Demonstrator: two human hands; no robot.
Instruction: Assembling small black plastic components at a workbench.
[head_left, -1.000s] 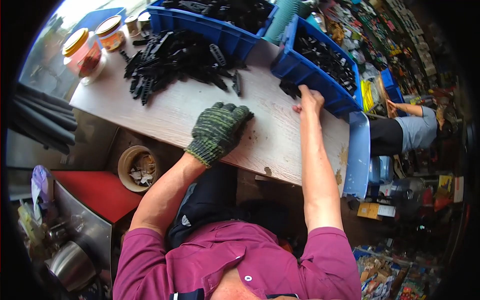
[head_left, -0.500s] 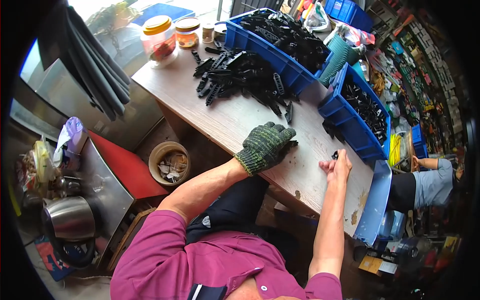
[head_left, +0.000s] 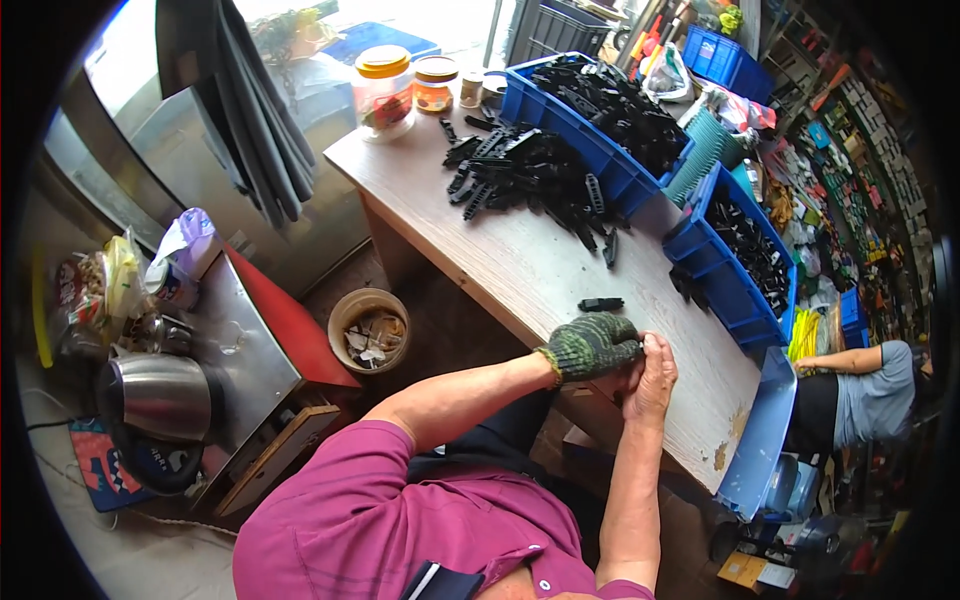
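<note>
My left hand (head_left: 597,347), in a dark green knitted glove, meets my bare right hand (head_left: 650,378) above the table's near edge. The gloved fingers are closed and point at the right fingertips. My right thumb and fingers are pinched together; what lies between the two hands is hidden or too small to make out. Just beyond the glove, one black plastic part (head_left: 601,304) rests on the pale wooden table (head_left: 520,262). Farther back a heap of similar black parts (head_left: 525,175) is spread, with a loose one (head_left: 610,248) at its near end.
Two blue crates of black parts, a larger one (head_left: 615,190) and a smaller one (head_left: 722,283), line the table's far side. Lidded jars (head_left: 384,100) stand at the far left. A waste bucket (head_left: 369,331) is on the floor. Another person (head_left: 870,390) is at the right.
My hands have come together: the left moved off the black part, which now lies uncovered, and the right came in from the right. The whole view has shifted a little.
</note>
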